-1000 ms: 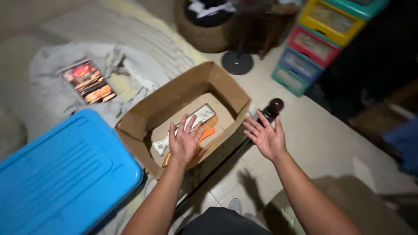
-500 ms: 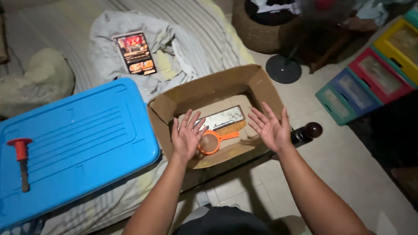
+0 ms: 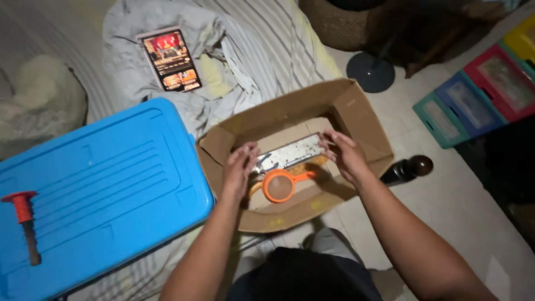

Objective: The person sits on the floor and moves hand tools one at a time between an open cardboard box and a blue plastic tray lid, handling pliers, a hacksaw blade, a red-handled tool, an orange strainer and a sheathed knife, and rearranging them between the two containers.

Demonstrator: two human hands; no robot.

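Note:
An open cardboard box point(image 3: 356, 120) sits in front of me at the edge of a striped mattress. Inside lie a flat speckled metal grater point(image 3: 291, 154) and an orange strainer point(image 3: 278, 186) with a short handle. My left hand point(image 3: 239, 166) reaches into the box, its fingers curled onto the grater's left end. At the grater's right end, my right hand point(image 3: 341, 154) has its fingers bent over it. The grater still rests on the box floor, with the strainer just in front of it between my hands.
A blue plastic bin lid point(image 3: 100, 184) lies left of the box, with a red-handled chisel point(image 3: 24, 222) on it. A picture card point(image 3: 170, 60) rests on a grey cloth. On the tiled floor are a dark bottle point(image 3: 409, 169), coloured drawers point(image 3: 485, 83) and a round stand base point(image 3: 370, 71).
Both hands were spread open above the box; they have dropped into it and closed on the two ends of the metal grater. The view has shifted slightly closer over the box.

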